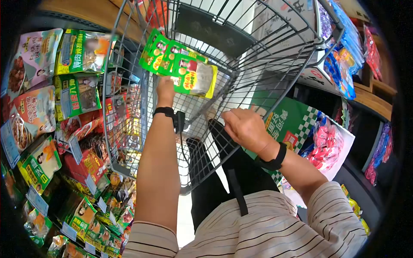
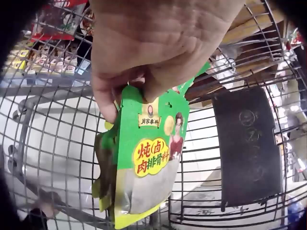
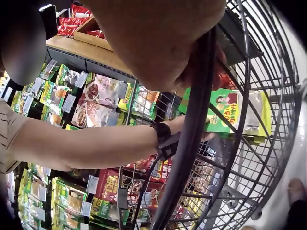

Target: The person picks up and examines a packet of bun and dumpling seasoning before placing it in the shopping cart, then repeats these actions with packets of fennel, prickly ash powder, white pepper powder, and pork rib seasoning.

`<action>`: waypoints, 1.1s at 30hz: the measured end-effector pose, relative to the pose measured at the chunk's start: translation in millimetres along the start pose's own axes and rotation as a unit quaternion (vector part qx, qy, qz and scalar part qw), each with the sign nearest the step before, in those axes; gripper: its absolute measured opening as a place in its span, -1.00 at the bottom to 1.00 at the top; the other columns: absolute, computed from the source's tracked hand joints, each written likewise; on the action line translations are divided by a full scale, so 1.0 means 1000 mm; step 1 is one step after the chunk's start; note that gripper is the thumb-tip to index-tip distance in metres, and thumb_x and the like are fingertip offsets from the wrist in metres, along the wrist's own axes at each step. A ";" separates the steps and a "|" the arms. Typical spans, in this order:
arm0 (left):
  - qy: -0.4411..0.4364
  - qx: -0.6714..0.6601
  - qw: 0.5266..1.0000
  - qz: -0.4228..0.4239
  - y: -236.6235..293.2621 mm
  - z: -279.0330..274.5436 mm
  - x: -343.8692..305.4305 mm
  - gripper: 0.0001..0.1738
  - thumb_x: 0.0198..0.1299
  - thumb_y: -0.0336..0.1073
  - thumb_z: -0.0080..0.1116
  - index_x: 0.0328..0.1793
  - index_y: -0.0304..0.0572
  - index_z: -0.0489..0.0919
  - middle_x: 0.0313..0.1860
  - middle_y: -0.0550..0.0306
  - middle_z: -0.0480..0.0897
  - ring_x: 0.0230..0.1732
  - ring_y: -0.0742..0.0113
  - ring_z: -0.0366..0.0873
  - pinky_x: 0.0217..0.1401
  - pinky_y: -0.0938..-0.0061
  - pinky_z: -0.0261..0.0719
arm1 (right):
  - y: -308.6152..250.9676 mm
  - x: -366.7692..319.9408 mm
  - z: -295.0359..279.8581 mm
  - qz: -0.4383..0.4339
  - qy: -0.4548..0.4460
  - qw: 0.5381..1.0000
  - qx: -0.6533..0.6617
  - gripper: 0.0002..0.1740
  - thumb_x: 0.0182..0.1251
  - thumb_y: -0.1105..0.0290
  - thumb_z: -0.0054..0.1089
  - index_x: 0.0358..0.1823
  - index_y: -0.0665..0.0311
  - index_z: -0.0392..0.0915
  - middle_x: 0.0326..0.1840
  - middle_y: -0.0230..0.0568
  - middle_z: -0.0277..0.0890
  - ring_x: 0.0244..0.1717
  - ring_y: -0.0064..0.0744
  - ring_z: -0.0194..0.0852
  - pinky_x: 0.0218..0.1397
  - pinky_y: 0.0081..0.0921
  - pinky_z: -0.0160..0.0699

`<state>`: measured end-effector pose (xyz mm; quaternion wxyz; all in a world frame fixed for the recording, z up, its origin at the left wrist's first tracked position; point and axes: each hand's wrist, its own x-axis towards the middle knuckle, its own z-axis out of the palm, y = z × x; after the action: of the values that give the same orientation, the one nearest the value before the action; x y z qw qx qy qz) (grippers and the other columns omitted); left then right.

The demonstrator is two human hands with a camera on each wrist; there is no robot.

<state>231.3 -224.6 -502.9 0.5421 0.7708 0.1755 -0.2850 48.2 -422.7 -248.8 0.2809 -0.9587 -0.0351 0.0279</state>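
Observation:
In the head view my left hand [image 1: 165, 89] reaches into the wire shopping cart [image 1: 112, 129] and holds green and yellow seasoning packets [image 1: 198, 78] by one end. Seen from the left wrist, the thumb and fingers of the left hand [image 2: 158, 52] pinch the top edge of the packets [image 2: 148, 158], which hang down inside the basket. My right hand [image 1: 249, 129] is curled over the cart's near rim. The right wrist view has the right hand [image 3: 196, 67] gripping the dark rim bar [image 3: 192, 139], its fingers partly hidden behind it.
Shelves of bagged seasonings [image 1: 81, 94] with price tags line the left side, close to the cart. At right stand a green carton [image 1: 284, 120], a box of pink-wrapped items [image 1: 325, 139] and blue packages [image 1: 344, 64]. A dark panel [image 2: 247, 146] is fixed to the cart's wire wall.

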 end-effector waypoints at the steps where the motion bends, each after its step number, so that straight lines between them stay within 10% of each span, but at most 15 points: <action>1: 0.002 0.014 1.000 -0.003 -0.005 -0.003 0.006 -0.72 0.24 -0.39 0.04 0.03 -0.27 0.63 -0.15 -0.01 0.70 -0.32 0.25 0.67 -0.34 0.36 0.67 | 0.000 0.001 0.000 0.000 0.000 1.000 0.008 -0.83 0.15 0.46 0.25 -0.28 0.24 0.43 -0.49 -0.19 0.42 -0.43 -0.09 0.52 -0.35 -0.20 0.53; 13: 0.034 0.040 0.994 0.095 0.034 -0.003 -0.006 -0.57 0.26 -0.30 0.11 0.24 -0.29 0.54 0.11 -0.13 0.67 0.17 0.04 0.61 0.28 0.32 0.48 | -0.005 0.007 0.005 -0.009 -0.018 1.000 -0.007 -0.81 0.10 0.45 0.27 -0.33 0.23 0.42 -0.47 -0.20 0.44 -0.40 -0.12 0.53 -0.33 -0.22 0.55; 33: -0.056 -0.054 0.997 0.016 0.071 -0.092 -0.128 -0.51 0.36 -0.10 0.15 0.28 -0.28 0.50 -0.01 0.18 0.61 0.01 0.38 0.56 0.01 0.43 0.50 | -0.009 0.000 0.014 -0.020 -0.025 0.996 -0.083 -0.84 0.15 0.40 0.22 -0.31 0.24 0.42 -0.47 -0.18 0.49 -0.39 -0.11 0.58 -0.34 -0.21 0.58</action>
<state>196.2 -158.8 -346.8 0.5961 0.7260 0.1475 -0.3096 46.5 -407.2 -255.7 0.1999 -0.9768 -0.0634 0.0437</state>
